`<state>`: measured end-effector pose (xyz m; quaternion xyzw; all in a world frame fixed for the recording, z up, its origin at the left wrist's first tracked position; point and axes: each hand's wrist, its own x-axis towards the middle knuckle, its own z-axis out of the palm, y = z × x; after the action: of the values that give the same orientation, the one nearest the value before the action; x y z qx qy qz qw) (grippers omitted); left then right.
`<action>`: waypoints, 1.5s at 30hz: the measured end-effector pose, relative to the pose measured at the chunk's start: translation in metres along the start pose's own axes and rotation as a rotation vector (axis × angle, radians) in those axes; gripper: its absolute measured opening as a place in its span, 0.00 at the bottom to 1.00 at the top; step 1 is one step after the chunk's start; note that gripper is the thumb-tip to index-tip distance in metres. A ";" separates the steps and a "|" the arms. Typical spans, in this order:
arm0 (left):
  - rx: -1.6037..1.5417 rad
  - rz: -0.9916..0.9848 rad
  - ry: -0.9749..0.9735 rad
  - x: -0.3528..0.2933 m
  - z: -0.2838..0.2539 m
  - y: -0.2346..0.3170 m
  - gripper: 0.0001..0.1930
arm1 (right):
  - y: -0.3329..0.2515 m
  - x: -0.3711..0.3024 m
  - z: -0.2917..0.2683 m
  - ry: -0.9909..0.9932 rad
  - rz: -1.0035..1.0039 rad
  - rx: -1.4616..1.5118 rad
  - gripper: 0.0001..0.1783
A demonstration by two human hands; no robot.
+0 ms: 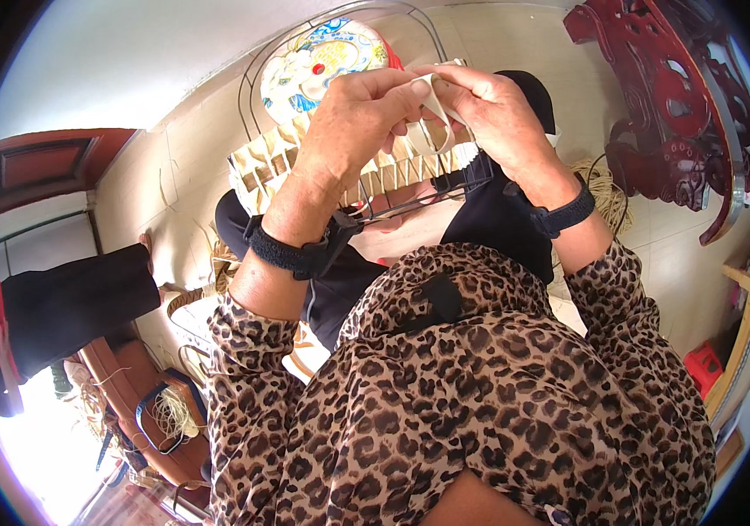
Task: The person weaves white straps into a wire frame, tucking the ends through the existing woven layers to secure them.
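A pale flat strip [433, 98] is pinched between my two hands, its slack hanging in a loop below the fingers. My left hand [353, 123] is closed on one part of it, thumb against the fingers. My right hand [496, 107] grips another part just beside it. Under both hands, over my lap, lies a black wire frame [419, 209] with rounded bars. Similar pale strips [274, 151] are wrapped in a row along its side. My hands partly hide this wrapped section and the ends of the strip.
Beyond the frame is a round floral cushion [318, 70]. Carved dark red furniture [668, 96] stands at the far right, near a bundle of pale cord [607, 197]. At left, another person in black trousers [85, 298] is beside a basket of strands [171, 412]. A red plastic object [703, 368] lies right.
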<state>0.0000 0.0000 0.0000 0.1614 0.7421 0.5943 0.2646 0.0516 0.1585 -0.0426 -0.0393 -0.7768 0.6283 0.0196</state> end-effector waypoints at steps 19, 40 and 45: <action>-0.146 0.033 0.232 0.018 0.020 -0.017 0.06 | -0.018 -0.028 -0.001 0.093 0.018 -0.296 0.10; -0.089 -0.102 0.037 0.053 0.034 -0.024 0.07 | 0.011 -0.012 -0.016 0.161 0.146 -0.208 0.12; 0.050 -0.039 0.084 0.056 0.040 -0.026 0.08 | 0.009 -0.013 -0.013 0.250 0.062 -0.306 0.12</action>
<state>-0.0204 0.0566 -0.0421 0.1282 0.7702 0.5766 0.2406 0.0656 0.1714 -0.0481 -0.1433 -0.8532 0.4932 0.0905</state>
